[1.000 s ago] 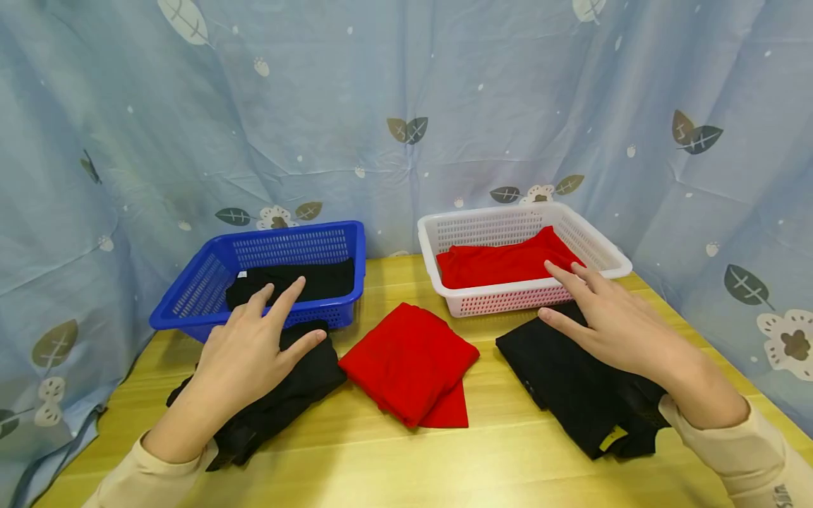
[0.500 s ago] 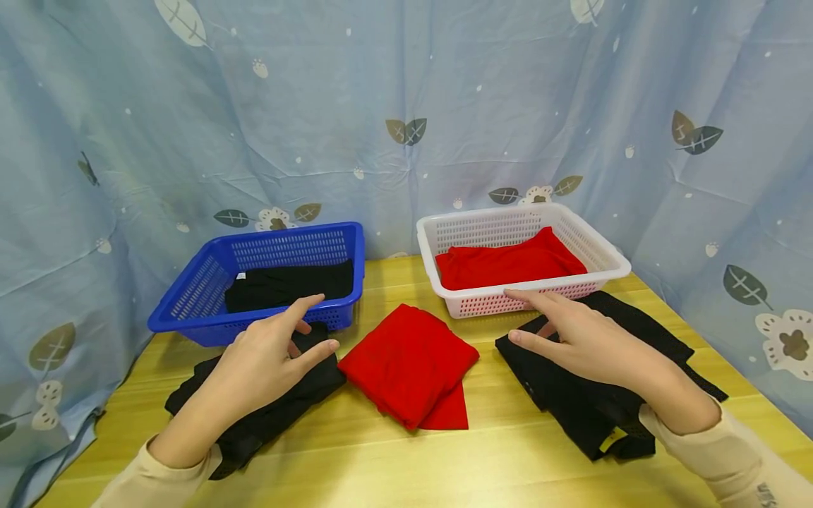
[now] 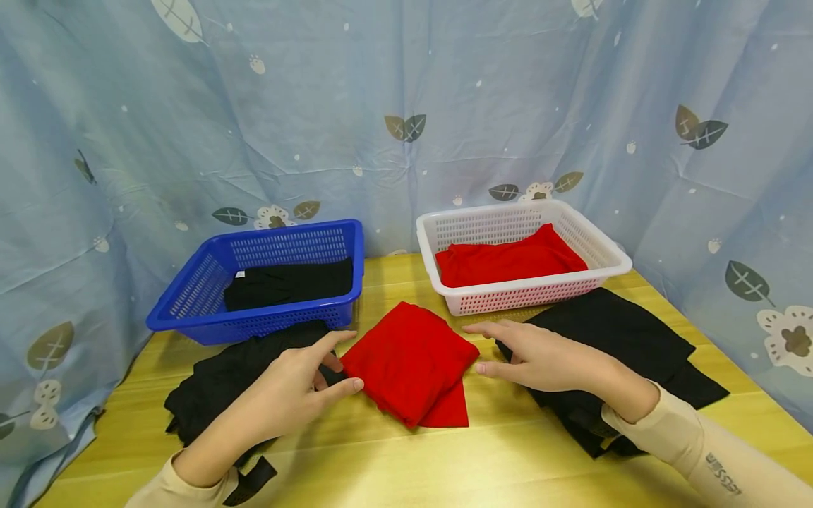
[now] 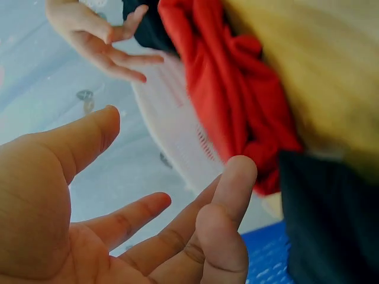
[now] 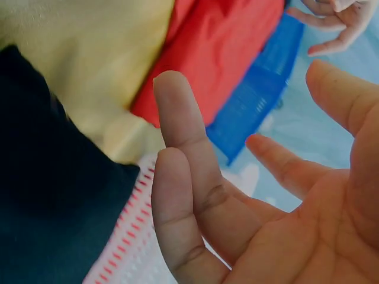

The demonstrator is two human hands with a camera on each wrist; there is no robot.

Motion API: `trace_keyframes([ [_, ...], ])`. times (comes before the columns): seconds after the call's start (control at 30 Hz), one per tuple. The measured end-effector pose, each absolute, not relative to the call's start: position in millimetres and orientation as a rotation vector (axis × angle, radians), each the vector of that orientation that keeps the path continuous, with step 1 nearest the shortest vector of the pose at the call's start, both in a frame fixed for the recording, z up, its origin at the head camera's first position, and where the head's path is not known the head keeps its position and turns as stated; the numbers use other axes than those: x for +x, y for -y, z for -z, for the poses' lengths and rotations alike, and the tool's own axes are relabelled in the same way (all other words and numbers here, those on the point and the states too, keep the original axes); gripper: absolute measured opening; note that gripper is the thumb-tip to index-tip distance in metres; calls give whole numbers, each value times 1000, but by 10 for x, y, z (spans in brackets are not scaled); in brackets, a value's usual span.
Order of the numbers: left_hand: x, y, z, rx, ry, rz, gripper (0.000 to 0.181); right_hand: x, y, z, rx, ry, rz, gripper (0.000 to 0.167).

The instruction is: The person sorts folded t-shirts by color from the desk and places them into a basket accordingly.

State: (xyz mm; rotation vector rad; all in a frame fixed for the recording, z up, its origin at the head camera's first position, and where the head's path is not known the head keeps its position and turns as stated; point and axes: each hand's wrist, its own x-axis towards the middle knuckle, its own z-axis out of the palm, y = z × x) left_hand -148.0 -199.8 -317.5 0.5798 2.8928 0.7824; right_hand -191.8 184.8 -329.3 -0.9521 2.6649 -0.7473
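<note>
A folded red cloth garment (image 3: pixel 409 363) lies mid-table between my two hands. At its left edge hovers my left hand (image 3: pixel 288 388), fingers relaxed, thumb apart from the forefinger, holding nothing. My right hand (image 3: pixel 549 356) hangs just off the red garment's right corner, also relaxed and holding nothing. Under and behind the left hand is a folded black garment (image 3: pixel 222 381). Another folded black garment (image 3: pixel 629 339) lies partly hidden beneath the right hand and forearm. Both wrist views show bare palms with spread fingers; the red garment (image 4: pixel 231 89) appears past the left fingertips.
At the back left stands a blue basket (image 3: pixel 219 328) with a folded black garment (image 3: pixel 292 282) inside. A white basket (image 3: pixel 524 293) at the back right holds a red garment (image 3: pixel 508 261). A patterned blue curtain (image 3: pixel 330 106) hangs behind the wooden table (image 3: pixel 381 473).
Both hands have moved inward and lower, from above the black garments to either side of the middle red garment. The garments and baskets have stayed in place.
</note>
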Motion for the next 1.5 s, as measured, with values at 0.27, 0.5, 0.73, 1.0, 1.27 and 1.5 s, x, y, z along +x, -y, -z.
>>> trace_keyframes([
  [0.27,-1473,1906,3392,668,-2819,-804,72,-2044,-1692,3400,-971,-2544,744,71],
  [0.5,-1482,1858,3510,680,-2770,-792,75,-2061,-1626,3463,-936,-2469,748,66],
  [0.73,-1470,1853,3560,686,-2769,-779,77,-2062,-1601,3505,-909,-2420,764,60],
  [1.0,-1456,1858,3569,712,-2805,-754,72,-1980,-1606,3442,-901,-2409,742,56],
  [1.27,-1461,1887,3545,722,-2783,-754,70,-1863,-1626,3412,-894,-2349,761,52],
  [1.5,-1476,1897,3537,725,-2789,-737,69,-1794,-1617,3370,-919,-2255,769,44],
])
